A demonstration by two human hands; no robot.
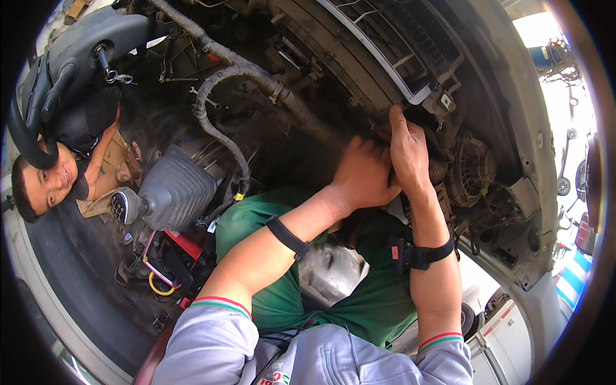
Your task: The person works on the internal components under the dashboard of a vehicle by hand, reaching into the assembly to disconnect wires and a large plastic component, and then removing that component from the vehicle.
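Note:
My left hand (pixel 360 174) is curled closed beneath the stripped dashboard, its fingertips hidden. Right beside it, my right hand (pixel 410 153) reaches up with its index finger against the underside of the dashboard frame (pixel 359 61), near the end of a pale trim strip (pixel 378 51). Its other fingers bend inward, out of sight. Whatever the two hands grip between them cannot be made out. A round, ribbed housing (pixel 473 165) sits just right of my right hand. To the left, a taped wiring harness (pixel 221 82) hangs in a loop.
A gear lever (pixel 120 206) with a grey rubber boot (pixel 178 186) rises at left. Beyond it, a person (pixel 52 183) leans in beneath the steering wheel (pixel 45 125). Keys (pixel 119 77) hang from the ignition. A wrench (pixel 204 97) rests among wires. The door opening lies right.

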